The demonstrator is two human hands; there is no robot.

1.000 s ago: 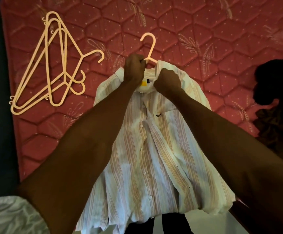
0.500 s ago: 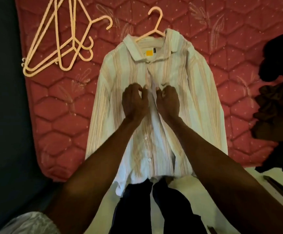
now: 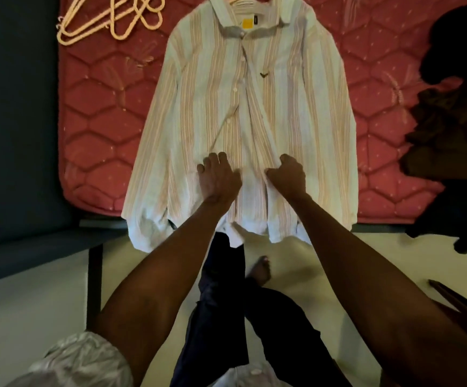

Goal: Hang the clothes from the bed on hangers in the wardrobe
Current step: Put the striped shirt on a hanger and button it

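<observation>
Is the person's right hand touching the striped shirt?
Touching. The head view shows the right hand with fingers curled, pinching the front edge of the striped shirt.

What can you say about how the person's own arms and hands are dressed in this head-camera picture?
Both forearms are bare from above the elbow down to the left hand and right hand. No gloves, watch or rings show, though the picture is soft. A short, crinkled, pale grey-white sleeve covers the left upper arm; the right arm's sleeve is out of frame.
</observation>
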